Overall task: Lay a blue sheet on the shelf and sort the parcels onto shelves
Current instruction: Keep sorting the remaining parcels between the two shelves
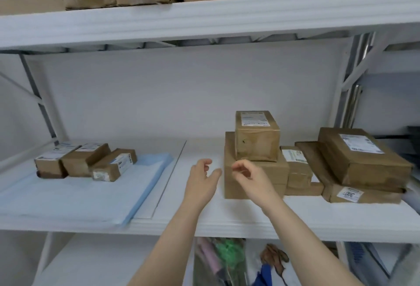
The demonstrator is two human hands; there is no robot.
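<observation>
A light blue sheet (75,197) lies flat on the left part of the white middle shelf (227,222). Three small brown parcels (84,160) sit in a row at its back. To the right stands a stack: a small brown box (256,137) on top of a larger brown box (229,172). My left hand (203,179) hovers just left of that stack, fingers relaxed and empty. My right hand (252,177) is in front of the larger box, fingers loosely curled, holding nothing.
More brown parcels lie at the right: a narrow one (297,169) and two flat ones stacked (361,163). The upper shelf (204,17) carries several large cardboard boxes. Below the shelf are bags and coloured items (227,260). A grey upright frame (347,95) bounds the right side.
</observation>
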